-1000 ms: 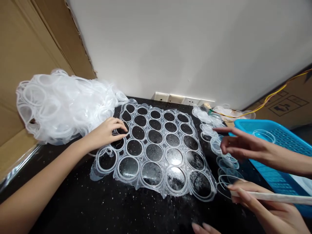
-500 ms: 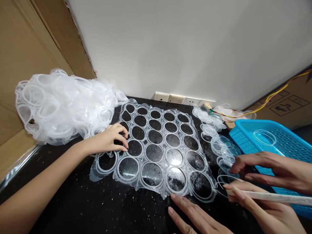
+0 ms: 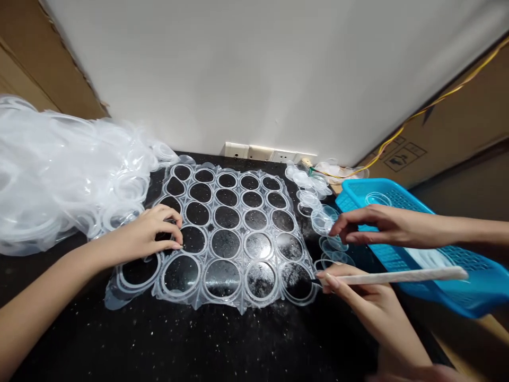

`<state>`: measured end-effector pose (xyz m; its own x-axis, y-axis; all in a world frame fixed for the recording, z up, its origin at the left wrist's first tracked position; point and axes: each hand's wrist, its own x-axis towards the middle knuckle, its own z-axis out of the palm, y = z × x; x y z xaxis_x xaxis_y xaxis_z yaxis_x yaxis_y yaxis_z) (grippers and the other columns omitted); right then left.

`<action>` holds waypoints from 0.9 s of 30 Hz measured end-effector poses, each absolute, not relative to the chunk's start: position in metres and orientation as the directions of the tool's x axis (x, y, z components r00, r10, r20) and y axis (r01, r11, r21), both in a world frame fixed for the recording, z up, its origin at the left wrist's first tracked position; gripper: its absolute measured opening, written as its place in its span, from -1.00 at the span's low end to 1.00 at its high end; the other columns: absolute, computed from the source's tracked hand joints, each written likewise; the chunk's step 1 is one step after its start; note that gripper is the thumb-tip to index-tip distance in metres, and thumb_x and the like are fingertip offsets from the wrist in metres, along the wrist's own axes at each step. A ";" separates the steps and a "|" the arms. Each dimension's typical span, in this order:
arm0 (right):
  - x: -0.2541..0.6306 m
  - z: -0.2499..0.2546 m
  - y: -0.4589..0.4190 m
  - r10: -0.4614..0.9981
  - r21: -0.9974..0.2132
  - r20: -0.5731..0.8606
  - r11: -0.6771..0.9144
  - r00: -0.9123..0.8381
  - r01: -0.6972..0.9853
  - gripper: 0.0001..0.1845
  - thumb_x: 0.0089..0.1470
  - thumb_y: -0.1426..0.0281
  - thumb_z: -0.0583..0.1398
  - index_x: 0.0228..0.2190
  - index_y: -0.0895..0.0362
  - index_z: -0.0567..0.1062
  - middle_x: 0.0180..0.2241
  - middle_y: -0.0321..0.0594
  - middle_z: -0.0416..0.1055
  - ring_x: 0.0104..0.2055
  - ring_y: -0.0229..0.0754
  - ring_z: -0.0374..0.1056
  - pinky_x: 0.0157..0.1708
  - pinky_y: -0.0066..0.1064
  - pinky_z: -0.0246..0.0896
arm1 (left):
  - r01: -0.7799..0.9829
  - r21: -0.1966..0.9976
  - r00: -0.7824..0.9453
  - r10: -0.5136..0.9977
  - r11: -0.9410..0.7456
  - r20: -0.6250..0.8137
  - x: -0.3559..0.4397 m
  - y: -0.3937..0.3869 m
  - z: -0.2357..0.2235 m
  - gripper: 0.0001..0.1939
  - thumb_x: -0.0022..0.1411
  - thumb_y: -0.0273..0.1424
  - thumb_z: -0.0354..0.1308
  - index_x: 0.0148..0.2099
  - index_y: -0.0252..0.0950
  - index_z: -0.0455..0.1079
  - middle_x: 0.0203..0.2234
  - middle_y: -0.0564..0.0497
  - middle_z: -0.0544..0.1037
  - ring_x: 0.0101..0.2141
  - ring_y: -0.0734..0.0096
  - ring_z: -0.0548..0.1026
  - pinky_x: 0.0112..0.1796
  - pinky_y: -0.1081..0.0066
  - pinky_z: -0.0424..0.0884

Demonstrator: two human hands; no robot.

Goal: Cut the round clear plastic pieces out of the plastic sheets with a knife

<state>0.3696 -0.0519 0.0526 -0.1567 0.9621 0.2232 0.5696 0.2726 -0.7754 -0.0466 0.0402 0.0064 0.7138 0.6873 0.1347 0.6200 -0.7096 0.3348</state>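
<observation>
A clear plastic sheet with rows of large round holes edged in white rings lies flat on the black speckled countertop. My left hand rests on the sheet's left side, fingers bent and apart, fingertips touching the rim of a hole. In my right hand is a white-handled tool, gripped like a pen. Its thin dark tip is at the right edge of the front-right ring. Just beyond, a co-worker's hand hovers over loose clear discs beside the sheet.
A big heap of clear ringed plastic stands at the left. To the right is a blue plastic basket holding some clear pieces. Wall sockets and a yellow wire are at the back. Cardboard leans at the right.
The view has shifted, so things appear further left. A co-worker's hand by the sheet's front edge has drawn back to the lower right. My right hand's tool tip is now at the front-right ring.
</observation>
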 end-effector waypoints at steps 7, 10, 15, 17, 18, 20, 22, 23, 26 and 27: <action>0.342 0.051 -0.073 0.958 -0.822 0.195 0.277 -0.212 0.497 -0.89 0.05 0.37 0.21 -0.42 0.06 0.57 -0.43 -0.22 0.49 -0.37 -0.19 0.39 -0.39 -0.41 0.34 | 0.570 0.293 0.717 0.639 -0.767 0.277 0.003 0.013 0.034 -0.79 0.27 -0.23 -0.02 -0.15 -0.09 0.41 -0.21 0.01 0.42 -0.17 0.32 0.35 -0.17 0.28 0.30; 0.337 0.064 -0.064 0.949 -0.808 0.279 0.314 -0.146 0.499 -0.89 0.05 0.36 0.21 -0.42 0.06 0.57 -0.41 -0.20 0.51 -0.35 -0.17 0.41 -0.36 -0.36 0.36 | 0.480 0.107 0.782 0.480 -0.871 0.397 0.044 0.003 0.049 -0.76 0.31 -0.36 -0.09 -0.15 -0.21 0.41 -0.27 0.01 0.47 -0.18 0.32 0.37 -0.19 0.29 0.28; 0.321 0.075 -0.045 0.937 -0.791 0.292 0.348 -0.189 0.504 -0.86 0.06 0.32 0.20 -0.40 0.05 0.58 -0.38 -0.22 0.51 -0.31 -0.17 0.41 -0.33 -0.35 0.35 | 0.405 -0.071 0.854 0.350 -0.911 0.385 0.102 -0.005 0.056 -0.79 0.27 -0.45 -0.07 -0.27 -0.33 0.40 -0.42 -0.02 0.47 -0.35 0.31 0.38 -0.37 0.31 0.24; 0.317 0.072 -0.040 0.934 -0.795 0.307 0.357 -0.181 0.491 -0.84 0.07 0.30 0.20 -0.42 0.07 0.57 -0.39 -0.22 0.50 -0.33 -0.18 0.41 -0.36 -0.36 0.34 | 0.397 -0.070 0.857 0.342 -0.915 0.386 0.114 -0.023 0.048 -0.81 0.22 -0.51 -0.03 -0.40 -0.34 0.37 -0.52 0.00 0.42 -0.46 0.35 0.35 -0.44 0.33 0.20; 0.317 0.069 -0.039 0.935 -0.800 0.305 0.356 -0.182 0.484 -0.83 0.07 0.31 0.19 -0.43 0.09 0.56 -0.41 -0.22 0.50 -0.34 -0.19 0.40 -0.38 -0.37 0.33 | 0.389 -0.062 0.856 0.335 -0.919 0.395 0.118 -0.035 0.042 -0.82 0.19 -0.53 -0.01 -0.43 -0.33 0.36 -0.56 0.02 0.40 -0.51 0.38 0.34 -0.47 0.34 0.19; 0.317 0.060 -0.038 0.938 -0.820 0.264 0.340 -0.224 0.459 -0.83 0.07 0.33 0.19 -0.46 0.11 0.55 -0.43 -0.23 0.48 -0.37 -0.21 0.39 -0.40 -0.39 0.32 | 0.394 -0.019 0.814 0.340 -0.919 0.471 0.120 -0.065 0.025 -0.81 0.15 -0.54 -0.03 -0.44 -0.34 0.37 -0.55 -0.01 0.44 -0.48 0.33 0.38 -0.39 0.30 0.25; 0.317 0.050 -0.039 0.932 -0.859 0.181 0.306 -0.315 0.411 -0.84 0.07 0.35 0.19 -0.45 0.14 0.54 -0.44 -0.22 0.48 -0.38 -0.23 0.39 -0.40 -0.41 0.32 | 0.443 0.028 0.725 0.376 -0.896 0.577 0.118 -0.093 0.009 -0.76 0.20 -0.51 -0.08 -0.28 -0.32 0.43 -0.33 -0.03 0.55 -0.26 0.27 0.44 -0.15 0.25 0.26; 0.316 0.045 -0.040 0.922 -0.880 0.129 0.276 -0.365 0.387 -0.84 0.07 0.35 0.19 -0.44 0.16 0.54 -0.44 -0.21 0.47 -0.38 -0.24 0.39 -0.41 -0.42 0.32 | 0.497 0.047 0.666 0.416 -0.867 0.619 0.116 -0.103 0.003 -0.74 0.22 -0.51 -0.10 -0.29 -0.29 0.43 -0.30 0.00 0.56 -0.22 0.31 0.44 -0.12 0.29 0.25; 0.313 0.033 -0.043 0.880 -0.920 -0.019 0.170 -0.475 0.352 -0.81 0.07 0.33 0.19 -0.40 0.19 0.54 -0.43 -0.19 0.46 -0.39 -0.25 0.38 -0.42 -0.44 0.31 | 0.580 0.079 0.632 0.509 -0.811 0.584 0.112 -0.117 -0.007 -0.67 0.30 -0.41 -0.18 -0.24 -0.26 0.44 -0.24 -0.02 0.56 -0.17 0.32 0.45 -0.11 0.32 0.26; 0.312 0.031 -0.045 0.868 -0.925 -0.055 0.141 -0.494 0.352 -0.80 0.07 0.32 0.18 -0.39 0.20 0.53 -0.42 -0.19 0.46 -0.39 -0.25 0.38 -0.41 -0.45 0.31 | 0.584 0.079 0.640 0.518 -0.808 0.567 0.111 -0.117 -0.009 -0.65 0.32 -0.38 -0.21 -0.22 -0.26 0.43 -0.22 -0.04 0.55 -0.17 0.30 0.46 -0.12 0.32 0.27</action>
